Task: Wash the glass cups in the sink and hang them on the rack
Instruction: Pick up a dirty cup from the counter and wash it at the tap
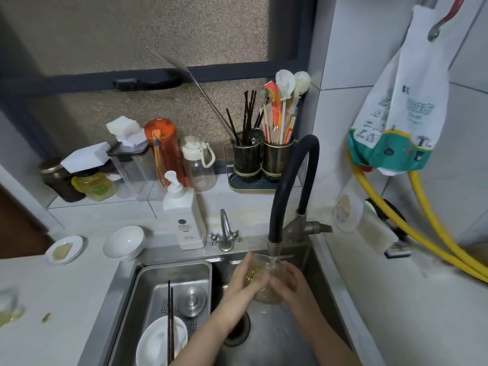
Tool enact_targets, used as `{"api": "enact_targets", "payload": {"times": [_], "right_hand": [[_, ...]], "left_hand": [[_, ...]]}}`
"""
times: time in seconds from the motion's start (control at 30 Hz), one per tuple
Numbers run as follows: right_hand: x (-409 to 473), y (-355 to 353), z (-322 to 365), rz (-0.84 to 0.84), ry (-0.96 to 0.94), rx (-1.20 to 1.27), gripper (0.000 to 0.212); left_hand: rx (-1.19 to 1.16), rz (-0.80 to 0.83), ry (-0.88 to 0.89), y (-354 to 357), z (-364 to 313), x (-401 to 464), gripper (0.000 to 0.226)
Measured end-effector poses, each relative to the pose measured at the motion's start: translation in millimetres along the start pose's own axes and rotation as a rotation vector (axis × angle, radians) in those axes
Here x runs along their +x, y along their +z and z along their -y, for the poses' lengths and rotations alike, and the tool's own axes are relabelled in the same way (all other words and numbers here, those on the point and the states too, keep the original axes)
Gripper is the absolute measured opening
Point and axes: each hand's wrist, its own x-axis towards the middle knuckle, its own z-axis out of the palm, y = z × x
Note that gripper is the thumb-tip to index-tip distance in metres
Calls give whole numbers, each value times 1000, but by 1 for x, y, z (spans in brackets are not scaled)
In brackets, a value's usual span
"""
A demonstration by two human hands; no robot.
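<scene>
A clear glass cup (265, 268) sits between both my hands over the steel sink (266, 336), directly under the black hose faucet (286, 186). Water runs from the spout into the cup. My left hand (247, 280) wraps the cup's left side and my right hand (289, 282) grips its right side. The lower half of the cup is partly hidden by my fingers. Another glass (6, 305) stands blurred at the far left edge of the counter. No rack is in view.
A steel drain tray (148, 283) in the sink's left part holds a white bowl (158, 339), dark chopsticks (170, 318) and a plug. A soap pump bottle (183, 215), a small tap (225, 231), white dishes, jars and utensil holders (261, 159) line the back. Yellow hoses (422, 233) hang at right.
</scene>
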Motion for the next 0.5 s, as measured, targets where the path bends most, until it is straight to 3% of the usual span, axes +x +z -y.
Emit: {"api": "enact_targets", "payload": {"times": [0.1, 0.23, 0.33, 0.5], "right_hand": [[4, -3, 8, 35, -47, -118, 56], [-4, -8, -1, -10, -99, -340, 86], [-12, 2, -9, -4, -145, -471, 102], [-6, 1, 0, 31, -240, -345, 79]], "left_hand": [[39, 20, 25, -9, 2, -1, 83], [26, 47, 31, -4, 12, -9, 80], [-7, -22, 38, -7, 24, -14, 77], [-27, -40, 62, -8, 24, -1, 67]]}}
